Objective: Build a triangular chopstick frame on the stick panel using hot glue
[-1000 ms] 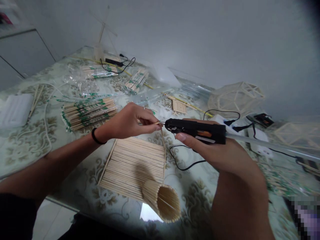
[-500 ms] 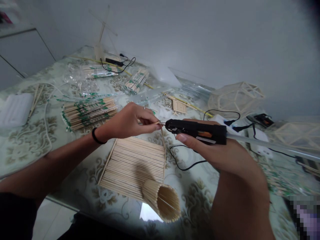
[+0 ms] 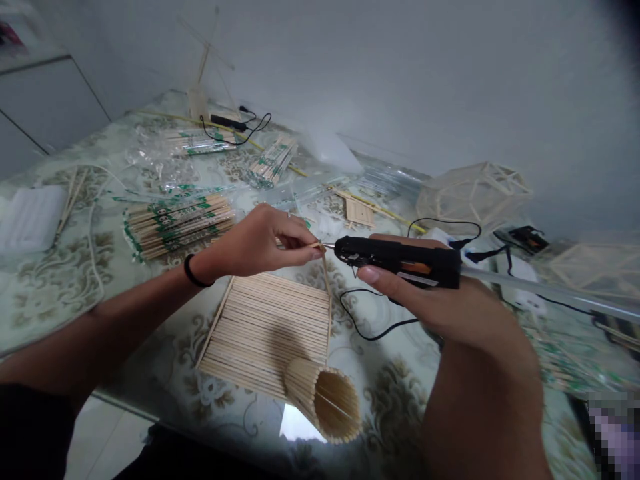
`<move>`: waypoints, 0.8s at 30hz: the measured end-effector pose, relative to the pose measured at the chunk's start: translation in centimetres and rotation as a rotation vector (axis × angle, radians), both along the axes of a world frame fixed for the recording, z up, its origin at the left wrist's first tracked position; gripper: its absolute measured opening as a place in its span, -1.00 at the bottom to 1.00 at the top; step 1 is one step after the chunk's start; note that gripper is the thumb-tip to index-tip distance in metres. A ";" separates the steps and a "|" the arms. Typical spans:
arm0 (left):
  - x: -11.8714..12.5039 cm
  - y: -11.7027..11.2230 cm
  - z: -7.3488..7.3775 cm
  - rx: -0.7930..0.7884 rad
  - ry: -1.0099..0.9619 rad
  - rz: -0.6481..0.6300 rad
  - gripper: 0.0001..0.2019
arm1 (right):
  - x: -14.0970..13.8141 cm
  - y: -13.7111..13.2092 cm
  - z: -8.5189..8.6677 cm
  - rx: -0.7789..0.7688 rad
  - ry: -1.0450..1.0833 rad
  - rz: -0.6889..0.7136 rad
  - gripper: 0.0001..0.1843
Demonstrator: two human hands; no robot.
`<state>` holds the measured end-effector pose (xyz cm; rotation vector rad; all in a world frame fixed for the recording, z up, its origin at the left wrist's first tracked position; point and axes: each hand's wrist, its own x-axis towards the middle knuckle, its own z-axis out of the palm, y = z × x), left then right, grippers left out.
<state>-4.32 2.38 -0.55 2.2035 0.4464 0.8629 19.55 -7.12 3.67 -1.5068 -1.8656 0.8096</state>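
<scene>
My left hand [image 3: 273, 241] pinches a thin wooden stick [image 3: 325, 261] between thumb and fingers, most of it hidden by the hand. In my right hand [image 3: 440, 300] is a black glue gun [image 3: 400, 261], a clear glue stick [image 3: 530, 288] jutting from its back. The gun's metal nozzle points left, close by the stick's end at my left fingertips. Below the hands lies a flat panel of wooden sticks [image 3: 270, 320] laid side by side with edge strips. A round stick-built tube [image 3: 327, 403] rests on its near right corner, open end toward me.
Bundles of wrapped chopsticks [image 3: 180, 223] lie to the left, with another bundle [image 3: 273, 162] behind. A white power strip [image 3: 520, 283] with black plugs and geometric stick frames [image 3: 475, 197] stand at the right. A small stick panel [image 3: 360, 212] lies beyond my hands.
My right hand has drawn the glue gun slightly to the right, so more of the nozzle shows. My left hand stays almost in place.
</scene>
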 end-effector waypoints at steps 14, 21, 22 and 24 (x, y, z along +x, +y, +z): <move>0.0 0.1 -0.2 0.006 -0.001 0.005 -0.80 | 0.8 0.1 -0.5 0.012 -0.043 0.038 -0.60; 0.0 0.2 -0.1 0.017 -0.009 -0.006 -0.83 | 0.9 0.3 -0.9 0.109 -0.081 -0.086 -0.61; -0.1 0.3 -0.1 0.012 -0.009 -0.007 -0.84 | 0.7 0.4 -1.0 0.119 -0.084 -0.114 -0.62; -0.1 0.3 0.0 -0.006 -0.007 -0.003 -0.86 | 0.3 0.6 -1.3 0.137 -0.075 -0.169 -0.63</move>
